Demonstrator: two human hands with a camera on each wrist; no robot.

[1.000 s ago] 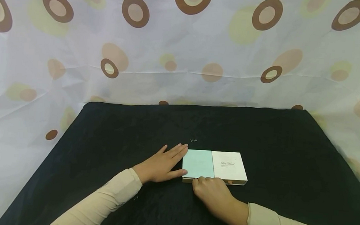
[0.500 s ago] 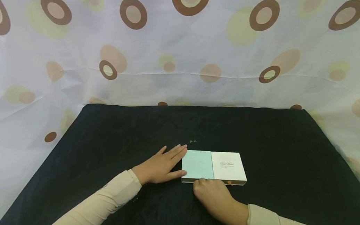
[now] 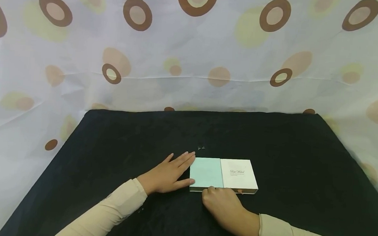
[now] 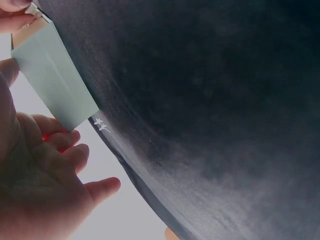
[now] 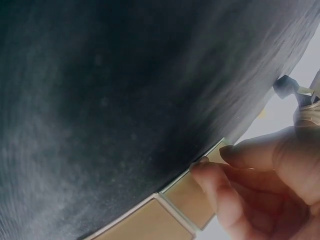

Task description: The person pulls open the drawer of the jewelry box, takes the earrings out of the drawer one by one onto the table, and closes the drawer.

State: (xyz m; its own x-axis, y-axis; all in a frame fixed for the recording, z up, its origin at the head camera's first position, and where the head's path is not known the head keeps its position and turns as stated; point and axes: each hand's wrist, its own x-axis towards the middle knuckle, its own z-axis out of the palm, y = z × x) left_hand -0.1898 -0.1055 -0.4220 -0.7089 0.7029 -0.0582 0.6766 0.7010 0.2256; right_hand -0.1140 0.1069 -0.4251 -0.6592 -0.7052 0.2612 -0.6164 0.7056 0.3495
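Note:
A flat gift box lies on the dark cloth, its top split into a mint-green half (image 3: 206, 172) and a white half (image 3: 237, 178) with "Best Wishes" lettering. My left hand (image 3: 168, 173) rests at its left end with fingers straight and spread, fingertips by the far corner and thumb by the near corner. At the near side my right hand (image 3: 224, 204) has its fingers curled against the box front under the mint half; what they pinch there is hidden. In the right wrist view, tan front panels (image 5: 150, 222) show beside the thumb and forefinger.
The dark cloth (image 3: 134, 140) covers the table, with a small pale mark (image 3: 201, 148) behind the box. A brown ribbon tab (image 3: 240, 191) sticks out of the front under the white half. A patterned curtain (image 3: 177, 91) hangs behind the table.
Both hands keep their places at the box, and the box looks unmoved. Only the head view has drifted slightly.

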